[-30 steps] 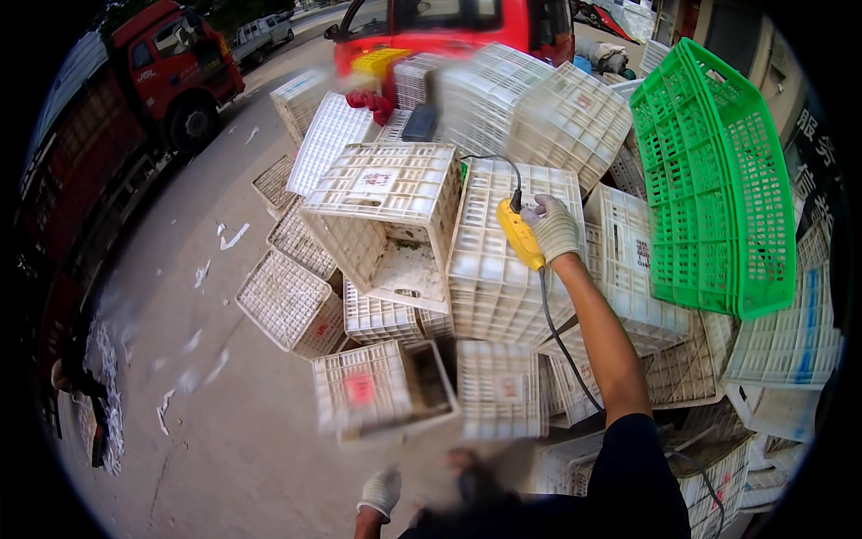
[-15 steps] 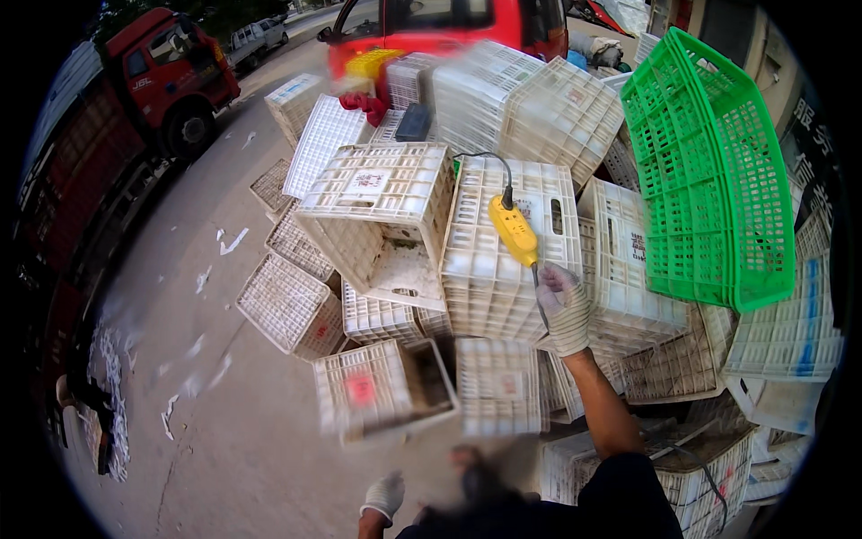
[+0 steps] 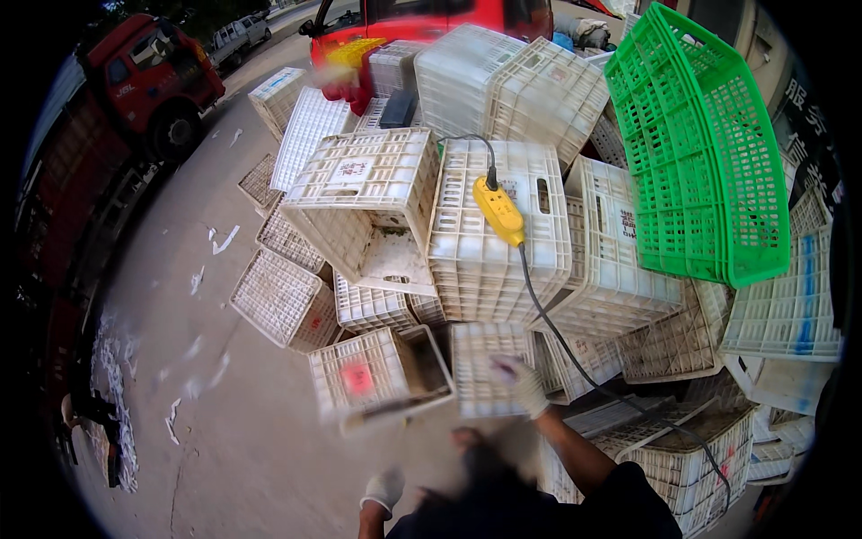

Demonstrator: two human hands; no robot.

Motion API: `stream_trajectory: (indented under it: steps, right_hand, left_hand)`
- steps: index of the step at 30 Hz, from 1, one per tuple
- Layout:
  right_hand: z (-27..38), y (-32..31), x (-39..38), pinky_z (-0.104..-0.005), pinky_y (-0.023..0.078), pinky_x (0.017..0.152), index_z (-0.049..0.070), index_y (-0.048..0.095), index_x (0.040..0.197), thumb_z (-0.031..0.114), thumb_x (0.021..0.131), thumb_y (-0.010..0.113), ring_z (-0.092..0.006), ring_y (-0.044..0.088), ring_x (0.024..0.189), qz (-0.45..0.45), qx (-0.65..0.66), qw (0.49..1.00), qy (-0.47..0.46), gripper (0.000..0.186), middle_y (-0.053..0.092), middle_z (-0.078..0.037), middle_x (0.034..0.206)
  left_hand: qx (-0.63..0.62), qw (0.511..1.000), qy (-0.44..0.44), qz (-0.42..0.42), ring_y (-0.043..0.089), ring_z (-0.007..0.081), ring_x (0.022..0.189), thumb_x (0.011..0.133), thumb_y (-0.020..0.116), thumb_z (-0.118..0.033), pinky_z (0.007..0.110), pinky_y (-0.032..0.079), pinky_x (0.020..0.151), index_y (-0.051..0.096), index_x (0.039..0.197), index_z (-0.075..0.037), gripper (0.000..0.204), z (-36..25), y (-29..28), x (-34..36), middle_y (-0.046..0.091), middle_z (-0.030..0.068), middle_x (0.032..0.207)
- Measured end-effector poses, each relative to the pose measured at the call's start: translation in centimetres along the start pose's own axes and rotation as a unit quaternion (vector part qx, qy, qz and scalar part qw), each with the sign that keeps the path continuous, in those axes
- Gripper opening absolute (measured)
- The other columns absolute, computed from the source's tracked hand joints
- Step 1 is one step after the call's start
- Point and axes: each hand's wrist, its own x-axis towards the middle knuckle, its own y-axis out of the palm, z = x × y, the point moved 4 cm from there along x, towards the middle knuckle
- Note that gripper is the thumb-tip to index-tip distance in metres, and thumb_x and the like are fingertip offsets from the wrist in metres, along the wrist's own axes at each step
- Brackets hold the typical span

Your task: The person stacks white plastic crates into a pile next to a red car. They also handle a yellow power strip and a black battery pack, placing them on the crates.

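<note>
My right hand [image 3: 523,384], in a white knit glove, is in front of a white plastic crate [image 3: 489,346]. Motion smears its fingers, and no object shows in it. Low in the picture hangs my left hand [image 3: 384,488], gloved too, over the ground, its fingers blurred. A yellow power socket [image 3: 499,211] lies on a stack of dirty white crates [image 3: 503,278]. Its dark cable [image 3: 558,334] runs down past my right forearm to the lower right, apart from my hand. Left of the stack, a white crate [image 3: 364,207] lies on its side.
Green crates [image 3: 700,153] lean nested at the right. More white crates [image 3: 548,99] are piled behind. A dark box [image 3: 398,110] and red cloth [image 3: 352,88] rest among them. Red trucks stand at the back [image 3: 422,22] and left [image 3: 148,81]. White scraps [image 3: 172,418] litter the ground.
My right hand has left the cable by the yellow socket and come down toward my body. The cable now hangs in a longer curve. The whole view has shifted slightly.
</note>
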Motion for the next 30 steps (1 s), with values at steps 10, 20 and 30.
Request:
stream_trajectory:
  steps: [10,20,30]
  right_hand:
    - [-0.6,2.3,-0.6,-0.0343,0.053,0.081,0.003,0.067,0.111,0.017,0.088,0.064,-0.0268,0.067,0.091,0.086,-0.058,0.995,0.005,0.027,0.069,-0.016,0.102]
    - [0.1,6.3,-2.1,-0.0376,0.052,0.086,0.004,0.068,0.11,0.027,0.089,0.061,-0.0328,0.067,0.095,0.167,-0.137,0.976,-0.007,0.032,0.069,-0.018,0.104]
    - [1.4,19.6,-4.6,-0.041,0.05,0.087,0.007,0.066,0.111,0.03,0.089,0.06,-0.0339,0.064,0.098,0.298,-0.24,0.924,-0.019,0.033,0.068,-0.015,0.104]
  left_hand:
    - [-0.053,0.998,-0.008,-0.013,0.067,0.0272,0.104,0.092,0.058,-0.02,0.034,0.052,0.09,0.056,0.13,-0.003,0.042,-0.2,-0.1,-0.4,0.069,0.0169,0.113]
    - [0.001,1.0,0.009,0.009,0.067,0.0297,0.104,0.091,0.056,-0.018,0.035,0.052,0.089,0.057,0.129,-0.005,0.04,-0.5,-2.1,-2.9,0.069,0.0171,0.112]
    - [-0.024,0.983,0.007,-0.181,0.067,0.0317,0.099,0.088,0.059,-0.019,0.038,0.053,0.087,0.061,0.121,-0.006,0.035,16.8,1.2,-4.8,0.07,0.018,0.106]
